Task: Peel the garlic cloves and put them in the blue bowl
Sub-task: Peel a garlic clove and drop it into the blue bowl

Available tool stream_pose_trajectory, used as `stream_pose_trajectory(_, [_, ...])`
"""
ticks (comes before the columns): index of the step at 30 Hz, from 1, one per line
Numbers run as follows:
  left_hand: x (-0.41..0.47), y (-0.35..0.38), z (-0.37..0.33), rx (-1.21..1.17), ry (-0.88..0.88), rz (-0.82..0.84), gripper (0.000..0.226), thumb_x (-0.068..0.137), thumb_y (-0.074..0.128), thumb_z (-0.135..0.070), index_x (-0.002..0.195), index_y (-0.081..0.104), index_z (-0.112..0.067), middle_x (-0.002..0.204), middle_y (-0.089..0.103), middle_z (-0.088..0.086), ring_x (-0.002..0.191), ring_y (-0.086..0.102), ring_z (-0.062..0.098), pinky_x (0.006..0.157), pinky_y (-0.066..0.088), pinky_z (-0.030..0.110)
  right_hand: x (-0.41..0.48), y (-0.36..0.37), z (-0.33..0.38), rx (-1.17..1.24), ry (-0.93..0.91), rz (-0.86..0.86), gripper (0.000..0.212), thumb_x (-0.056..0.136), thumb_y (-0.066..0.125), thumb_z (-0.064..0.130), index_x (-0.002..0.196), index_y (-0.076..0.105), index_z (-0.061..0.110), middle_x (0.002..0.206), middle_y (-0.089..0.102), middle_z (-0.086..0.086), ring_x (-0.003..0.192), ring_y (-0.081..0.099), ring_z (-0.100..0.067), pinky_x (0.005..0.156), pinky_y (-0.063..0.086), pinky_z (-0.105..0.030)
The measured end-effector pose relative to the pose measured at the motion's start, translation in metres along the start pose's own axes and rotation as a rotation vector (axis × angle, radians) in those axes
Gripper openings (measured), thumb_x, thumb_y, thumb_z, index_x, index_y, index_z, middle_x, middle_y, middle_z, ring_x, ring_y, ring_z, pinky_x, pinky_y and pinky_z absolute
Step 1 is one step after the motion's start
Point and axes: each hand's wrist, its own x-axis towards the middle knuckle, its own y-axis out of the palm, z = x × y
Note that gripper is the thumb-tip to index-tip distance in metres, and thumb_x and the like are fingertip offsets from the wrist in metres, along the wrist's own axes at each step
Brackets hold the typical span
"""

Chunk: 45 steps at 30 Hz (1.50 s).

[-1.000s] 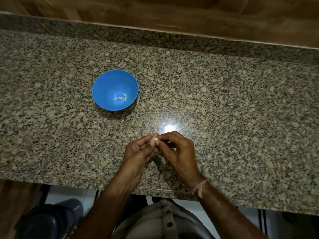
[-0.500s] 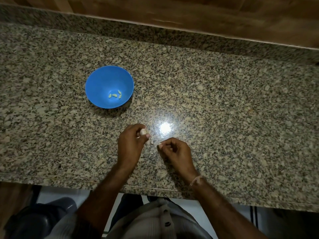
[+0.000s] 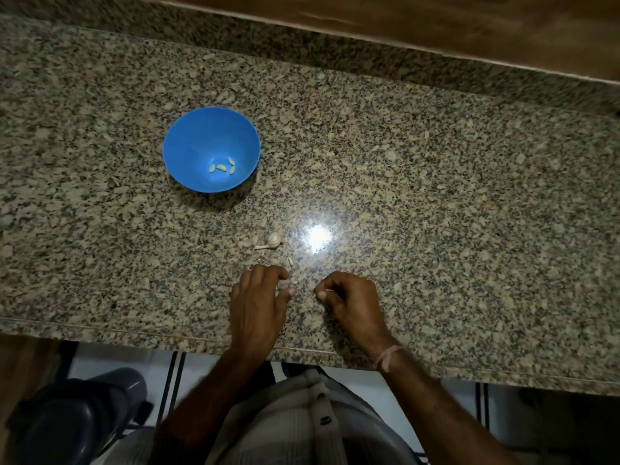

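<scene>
The blue bowl [image 3: 188, 139] stands on the granite counter at the left, with several peeled garlic cloves [image 3: 221, 167] at its bottom. A small garlic bulb piece with a stem [image 3: 273, 240] lies on the counter between the bowl and my hands, and nothing touches it. My left hand [image 3: 258, 297] hovers just below it with relaxed fingers and holds nothing. My right hand [image 3: 352, 298] has its fingers curled against the thumb and pinches a small pale garlic clove [image 3: 321, 293], which is mostly hidden.
Bits of garlic skin [image 3: 290, 262] lie near my left fingertips. A bright light reflection [image 3: 318, 237] shines on the counter [image 3: 436, 196]. A wooden wall [image 3: 436, 25] runs along the back. The counter's front edge is just under my wrists.
My left hand set the garlic bulb piece down on the counter and drew back toward me. My two hands, joined on the garlic a second ago, are now apart.
</scene>
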Motion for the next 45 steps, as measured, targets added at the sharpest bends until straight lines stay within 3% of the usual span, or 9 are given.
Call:
stream_pose_trajectory(9, [0.001, -0.002, 0.003, -0.039, -0.009, 0.032, 0.034, 0.090, 0.075, -0.042, 0.118, 0.058, -0.033, 0.110, 0.054, -0.011, 0.106, 0.052, 0.018, 0.083, 0.040, 0.039, 0.008, -0.002, 0.011, -0.120, 0.040, 0.034, 0.003, 0.090, 0.079, 0.012, 0.087, 0.079, 0.013, 0.089, 0.079, 0.004, 0.084, 0.074, -0.009, 0.080, 0.061, -0.031])
stream_pose_trajectory(16, [0.000, -0.001, 0.002, -0.018, -0.024, 0.032, 0.036, 0.089, 0.077, -0.040, 0.118, 0.057, -0.033, 0.115, 0.056, -0.008, 0.110, 0.049, 0.019, 0.086, 0.041, 0.042, 0.011, -0.007, 0.018, -0.233, 0.011, 0.074, 0.009, 0.086, 0.083, 0.012, 0.080, 0.079, 0.017, 0.078, 0.075, 0.013, 0.070, 0.064, 0.010, 0.067, 0.047, -0.004])
stream_pose_trajectory(22, [0.000, -0.003, 0.002, -0.005, -0.016, 0.053, 0.037, 0.088, 0.077, -0.038, 0.117, 0.056, -0.032, 0.117, 0.056, -0.007, 0.112, 0.049, 0.021, 0.088, 0.040, 0.042, 0.012, 0.010, 0.032, -0.365, 0.096, 0.039, 0.021, 0.075, 0.067, -0.007, 0.073, 0.070, 0.013, 0.075, 0.073, 0.001, 0.072, 0.068, -0.017, 0.068, 0.056, -0.035])
stream_pose_trajectory(29, [0.003, -0.011, 0.005, -0.044, 0.043, 0.064, 0.029, 0.090, 0.077, -0.034, 0.114, 0.059, -0.032, 0.109, 0.059, -0.009, 0.106, 0.050, 0.020, 0.081, 0.041, 0.038, 0.006, 0.027, 0.040, -0.545, 0.127, -0.085, 0.020, 0.082, 0.064, -0.002, 0.080, 0.069, 0.017, 0.084, 0.074, -0.005, 0.079, 0.069, -0.027, 0.068, 0.057, -0.039])
stream_pose_trajectory(31, [0.003, -0.011, 0.002, -0.191, -0.025, 0.092, 0.011, 0.094, 0.072, -0.033, 0.104, 0.066, -0.035, 0.098, 0.065, -0.015, 0.101, 0.056, 0.018, 0.078, 0.046, 0.037, 0.003, 0.026, 0.038, -0.377, 0.155, -0.096, 0.016, 0.084, 0.071, 0.002, 0.075, 0.069, 0.016, 0.078, 0.074, -0.003, 0.075, 0.070, -0.023, 0.070, 0.058, -0.037])
stream_pose_trajectory(35, [0.005, -0.018, -0.012, -0.774, -0.300, 0.241, 0.010, 0.095, 0.072, -0.028, 0.090, 0.076, -0.021, 0.082, 0.078, 0.001, 0.081, 0.076, 0.023, 0.076, 0.064, 0.049, -0.022, 0.022, 0.052, 0.723, 0.411, 0.012, 0.007, 0.093, 0.072, -0.004, 0.086, 0.072, -0.002, 0.070, 0.071, -0.014, 0.061, 0.067, -0.023, 0.064, 0.063, -0.038])
stream_pose_trajectory(36, [0.004, -0.021, -0.013, -0.843, -0.328, 0.249, 0.012, 0.096, 0.073, -0.023, 0.087, 0.076, -0.016, 0.080, 0.078, 0.007, 0.077, 0.076, 0.027, 0.076, 0.064, 0.050, -0.028, 0.022, 0.054, 0.846, 0.447, 0.020, 0.004, 0.094, 0.069, -0.006, 0.092, 0.072, -0.004, 0.073, 0.073, -0.014, 0.063, 0.070, -0.022, 0.063, 0.063, -0.033])
stream_pose_trajectory(39, [-0.003, -0.032, -0.017, -0.905, -0.328, 0.265, 0.018, 0.098, 0.072, -0.014, 0.082, 0.075, -0.008, 0.077, 0.076, 0.016, 0.072, 0.074, 0.029, 0.073, 0.061, 0.043, -0.040, 0.023, 0.053, 0.975, 0.462, 0.003, 0.008, 0.095, 0.069, -0.005, 0.102, 0.072, -0.006, 0.081, 0.076, -0.012, 0.074, 0.075, -0.017, 0.067, 0.061, -0.024])
stream_pose_trajectory(45, [-0.010, -0.036, -0.013, -0.714, -0.160, 0.301, 0.019, 0.102, 0.066, -0.028, 0.089, 0.072, -0.016, 0.080, 0.076, 0.003, 0.081, 0.074, 0.026, 0.079, 0.062, 0.048, -0.043, 0.026, 0.043, 0.929, 0.460, 0.095, 0.011, 0.096, 0.074, 0.012, 0.097, 0.071, 0.002, 0.079, 0.072, -0.010, 0.068, 0.069, -0.015, 0.067, 0.061, -0.027])
